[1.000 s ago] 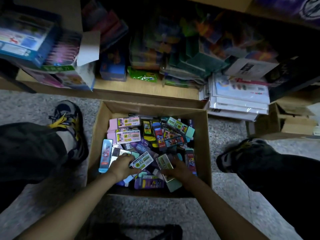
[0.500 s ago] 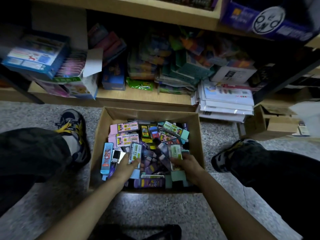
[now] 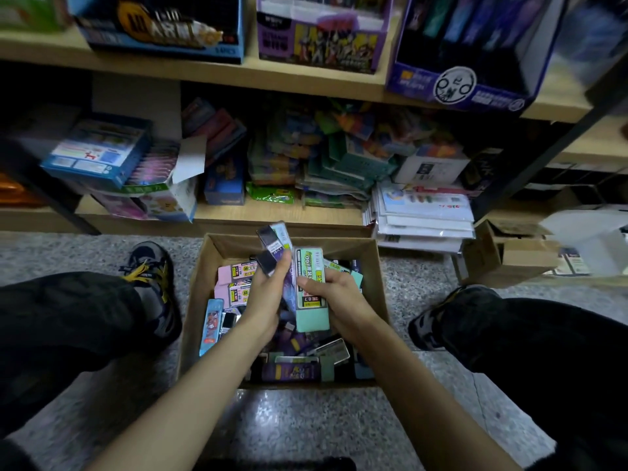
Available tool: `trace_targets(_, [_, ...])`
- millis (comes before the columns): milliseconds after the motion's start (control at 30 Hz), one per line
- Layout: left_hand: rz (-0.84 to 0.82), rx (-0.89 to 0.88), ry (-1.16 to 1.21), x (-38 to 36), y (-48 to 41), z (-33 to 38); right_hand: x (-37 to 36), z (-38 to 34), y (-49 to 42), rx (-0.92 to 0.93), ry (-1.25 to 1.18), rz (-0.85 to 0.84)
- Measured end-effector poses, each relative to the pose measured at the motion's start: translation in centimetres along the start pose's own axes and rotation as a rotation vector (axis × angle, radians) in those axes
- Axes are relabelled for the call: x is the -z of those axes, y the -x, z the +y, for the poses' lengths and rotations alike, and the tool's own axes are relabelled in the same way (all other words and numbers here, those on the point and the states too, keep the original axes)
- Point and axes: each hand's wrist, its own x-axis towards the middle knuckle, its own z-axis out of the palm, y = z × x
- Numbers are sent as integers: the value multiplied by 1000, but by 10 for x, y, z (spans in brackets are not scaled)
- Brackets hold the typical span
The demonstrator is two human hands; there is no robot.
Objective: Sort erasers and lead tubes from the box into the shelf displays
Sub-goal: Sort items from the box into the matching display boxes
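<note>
The left hand (image 3: 268,295) is closed in a pinch. Thumb and curled fingers clamp the lower ends of several slim packs (image 3: 273,248), dark and purple, which fan upward and away from the grip. The right hand (image 3: 336,299) is likewise closed, with the thumb across the printed face and the fingers behind. It holds a green case (image 3: 310,263) upright by its middle. The print "0.7" suggests lead refills, though the label is too blurred to confirm. The two grips sit side by side, and the green case stands just right of the fanned packs.

Directly beneath both grips lies the open cardboard box (image 3: 381,287), on a speckled floor (image 3: 306,426). Both held items are above its contents. Left of the left grip, inside the box, pink erasers (image 3: 234,274) lie flat. Below and left of that grip, a light-blue case (image 3: 210,322) lies along the box wall. Below the right grip, by the near wall, lies a purple pack (image 3: 292,371).

Beyond the grips, past the far wall of the box, the lower shelf (image 3: 238,212) carries stacked stationery. Above it, the upper shelf (image 3: 306,78) holds display boxes (image 3: 323,42). Right of the right grip, outside the box, lies a stack of white packets (image 3: 424,219).
</note>
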Motion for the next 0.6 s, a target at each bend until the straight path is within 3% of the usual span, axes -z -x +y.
trace_targets(233, [-49,-102,55,-18,10,49,-7,-46,15,197,82,108])
trace_targets(467, [-150,-200,143,-42,27,106,-5,-102,36,368,158,112])
trace_targets(600, [-174,-167,122,-43,37,146,-11,-128,46,408,227,-5])
